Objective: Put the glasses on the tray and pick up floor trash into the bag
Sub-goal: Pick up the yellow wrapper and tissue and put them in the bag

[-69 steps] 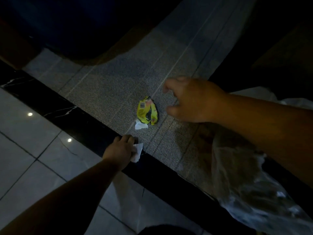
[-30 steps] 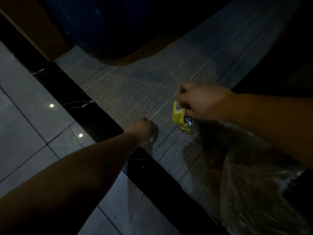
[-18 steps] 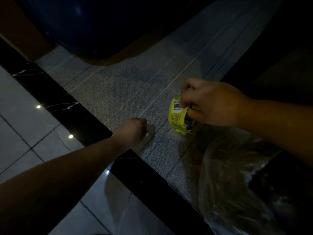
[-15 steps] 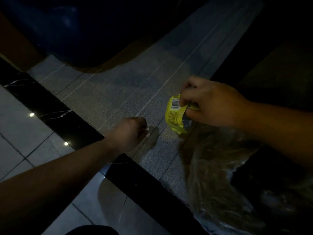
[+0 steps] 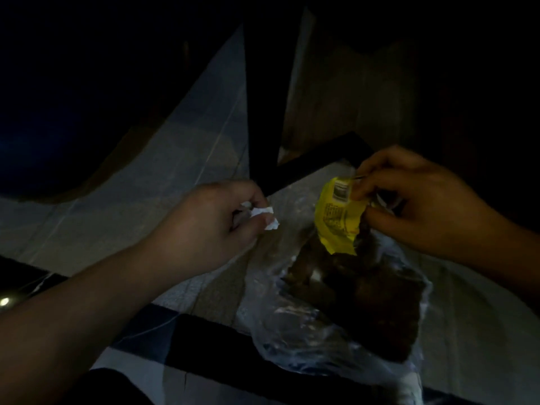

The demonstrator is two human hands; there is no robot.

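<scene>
My right hand pinches a crumpled yellow wrapper by its top edge and holds it just above the dark mouth of a clear plastic bag. My left hand is closed on small scraps of white paper, which stick out between the fingers at the bag's left rim. The bag lies on the floor under both hands, and dark trash shows inside it. No glasses or tray are in view.
A grey carpet runs from the upper middle down to the left. A black marble strip crosses the floor below the bag. Black furniture legs stand behind the hands. The scene is very dim.
Both hands lifted off the carpet and moved right, over the bag's mouth. The right hand carried the yellow wrapper along, and the left hand the white paper scraps.
</scene>
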